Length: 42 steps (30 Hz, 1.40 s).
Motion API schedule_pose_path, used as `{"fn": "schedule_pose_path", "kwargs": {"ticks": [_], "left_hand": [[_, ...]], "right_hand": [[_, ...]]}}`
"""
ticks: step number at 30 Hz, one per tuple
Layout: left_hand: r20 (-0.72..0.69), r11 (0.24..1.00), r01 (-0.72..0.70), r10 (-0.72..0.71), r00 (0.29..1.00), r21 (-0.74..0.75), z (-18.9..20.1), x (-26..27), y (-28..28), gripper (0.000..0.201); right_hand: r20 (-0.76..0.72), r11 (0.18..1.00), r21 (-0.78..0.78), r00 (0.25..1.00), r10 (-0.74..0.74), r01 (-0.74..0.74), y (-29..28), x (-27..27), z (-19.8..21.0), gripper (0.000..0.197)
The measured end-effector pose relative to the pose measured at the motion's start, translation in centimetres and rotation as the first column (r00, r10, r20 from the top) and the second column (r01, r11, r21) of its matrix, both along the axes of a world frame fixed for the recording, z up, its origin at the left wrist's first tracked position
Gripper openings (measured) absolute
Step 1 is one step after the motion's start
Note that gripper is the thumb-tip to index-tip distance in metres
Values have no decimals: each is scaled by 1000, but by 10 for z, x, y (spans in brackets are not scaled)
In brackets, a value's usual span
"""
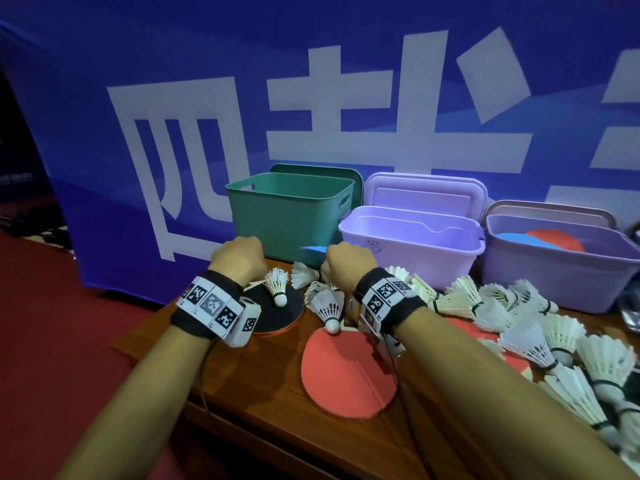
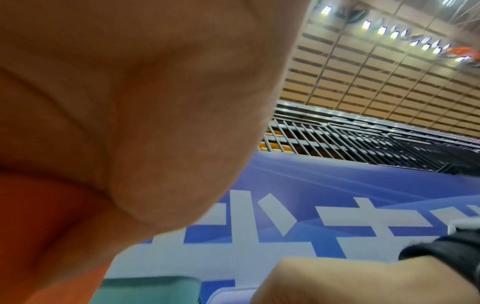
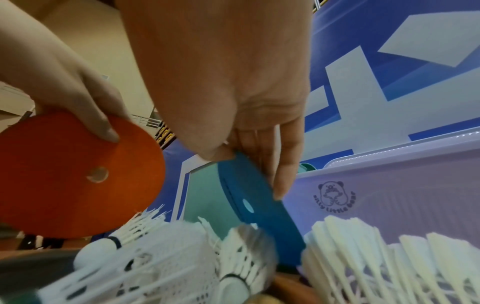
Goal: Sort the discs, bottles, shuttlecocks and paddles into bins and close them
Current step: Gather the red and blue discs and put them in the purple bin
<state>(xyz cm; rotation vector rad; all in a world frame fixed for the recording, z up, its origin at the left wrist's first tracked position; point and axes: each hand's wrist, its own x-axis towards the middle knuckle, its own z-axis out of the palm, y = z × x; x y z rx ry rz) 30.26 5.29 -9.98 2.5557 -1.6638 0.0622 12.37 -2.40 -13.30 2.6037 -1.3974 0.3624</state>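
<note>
**Both hands holding a disc, bins wide open**

So right now we're in the disc step, I'd say. The right hand (image 3: 221, 82) has its fingers and thumb pinched on a blue disc (image 3: 257, 205), held on edge just above the shuttlecock pile (image 1: 519, 317). The left hand (image 1: 239, 259) holds an orange disc (image 3: 75, 174), fingers curled over its rim; you only really see that from the right wrist view, since from the head view it's just the back of a fist.

Both hands hover in front of the green bin (image 1: 291, 209), near the table (image 1: 263, 403) edge. 3 bins sit along the back, all uncovered. The far-right purple bin (image 1: 561, 271) already has a blue and a red-orange disc in it, so my guess is that's where these 2 belong. The middle lilac bin (image 1: 412, 237) looks empty from here.

Next move probably calls for carrying both discs rightward over the lilac bin without clipping its raised lid, then dropping them flat. Plenty left after that: 2 paddles (image 1: 346, 372) and loads of shuttlecocks on the table. No bottles that I can make out.
</note>
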Motion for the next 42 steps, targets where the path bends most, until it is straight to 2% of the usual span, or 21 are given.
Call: {"fn": "schedule_pose_path", "kwargs": {"ticks": [3,5,7,10,13,14,15,17,18,19,22,24,27,30,34,36,37,38,39,40,42], "left_hand": [[84,986,29,-15,996,-165,23,-20,11,24],[95,952,77,-50,994,-298,35,-33,14,19],[81,884,138,-113,990,-446,45,-47,10,8],[4,769,205,-254,967,-605,54,-75,-4,15],[-31,604,271,-440,897,-750,56,-109,-28,26],[-33,548,286,-500,866,-786,55,-124,-36,28],[-44,501,289,-551,833,-816,55,-139,-44,29],[-107,456,267,-644,758,-849,55,-173,-58,30],[-155,457,257,-687,710,-851,55,-192,-63,29],[-219,473,250,-733,644,-845,55,-211,-68,27],[-454,560,228,-803,385,-797,51,-267,-87,24],[-541,601,198,-791,285,-774,45,-301,-105,31],[-579,631,150,-765,281,-761,37,-346,-135,36],[-609,661,138,-739,288,-738,27,-383,-167,31],[-667,707,129,-701,252,-695,12,-412,-207,33],[-683,715,177,-698,214,-676,5,-421,-219,24],[-668,713,233,-702,248,-662,2,-423,-225,24],[-651,699,270,-715,254,-662,-3,-425,-230,25],[-633,705,321,-710,310,-633,-8,-425,-237,17],[-614,699,361,-715,334,-618,-12,-425,-243,9],[-578,711,436,-703,415,-552,-24,-421,-261,29]], "right_hand": [[121,988,-86,986,-115,126,0,-9,9,22],[253,973,-147,958,-138,179,3,-20,21,29],[474,968,-153,875,-103,197,7,-34,36,26],[801,992,-39,598,-43,124,9,-61,56,18],[958,994,95,276,-78,-48,10,-98,69,20],[972,989,123,213,-103,-85,12,-113,71,24],[976,984,144,180,-124,-103,12,-129,72,28],[980,985,143,151,-127,-101,13,-162,73,20],[981,988,137,147,-124,-78,12,-180,72,17],[981,990,131,152,-122,-47,10,-199,70,19],[966,989,94,229,-118,113,3,-255,64,24],[964,976,67,239,-118,209,-2,-292,61,28],[973,934,18,209,-98,357,-2,-343,63,37],[977,888,-54,207,-47,457,-5,-380,63,48],[982,877,-117,186,33,465,-16,-410,57,69],[985,884,-119,164,49,451,-24,-416,51,72],[985,890,-114,169,43,442,-30,-417,49,69],[983,895,-109,183,31,432,-36,-417,45,64],[982,902,-96,189,16,421,-43,-417,42,57],[983,910,-77,182,2,407,-47,-417,39,52],[984,920,-42,173,-29,389,-55,-417,35,45]]}}
